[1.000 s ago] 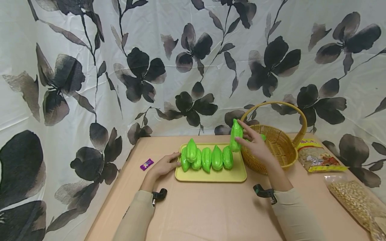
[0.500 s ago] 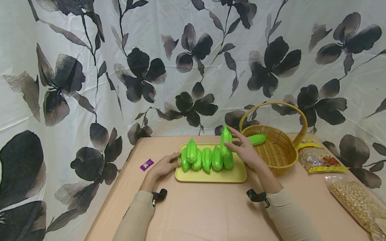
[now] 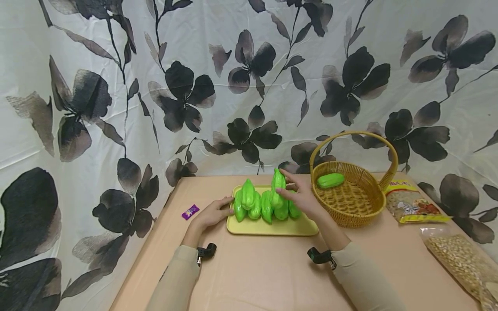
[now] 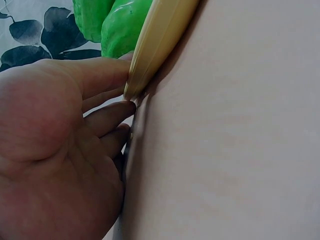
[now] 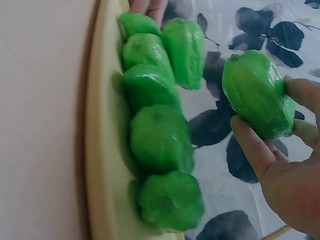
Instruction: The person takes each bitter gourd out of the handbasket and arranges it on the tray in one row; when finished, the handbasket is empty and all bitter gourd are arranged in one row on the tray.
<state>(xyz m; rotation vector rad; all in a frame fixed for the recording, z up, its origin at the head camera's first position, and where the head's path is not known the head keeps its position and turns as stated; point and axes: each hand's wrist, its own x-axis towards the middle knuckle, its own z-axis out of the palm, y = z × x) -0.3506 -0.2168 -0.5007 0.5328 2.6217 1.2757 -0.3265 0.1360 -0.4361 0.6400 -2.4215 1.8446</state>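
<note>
In the head view my right hand (image 3: 301, 198) grips a glossy green papaya (image 3: 277, 190) above the row on a yellow tray (image 3: 272, 231). The right wrist view shows this held papaya (image 5: 257, 95) between thumb and fingers, apart from the others. Several more green papayas (image 3: 266, 207) lie side by side on the tray. One papaya (image 3: 247, 194) rests on top at the left end. My left hand (image 3: 210, 214) rests against the tray's left edge. In the left wrist view, relaxed fingers (image 4: 107, 77) touch the tray's rim (image 4: 157, 47).
A wicker basket (image 3: 354, 216) with a tall handle stands right of the tray, with one green papaya (image 3: 330, 180) inside. Further right lie a yellow-and-red food packet (image 3: 414, 201) and a clear bag of kernels (image 3: 457, 255). A small purple wrapped candy (image 3: 190, 212) lies at the left.
My right hand has carried the papaya leftward from beside the basket to above the tray's row, lowering slightly, which uncovers the papaya in the basket. My left hand has stayed at the tray.
</note>
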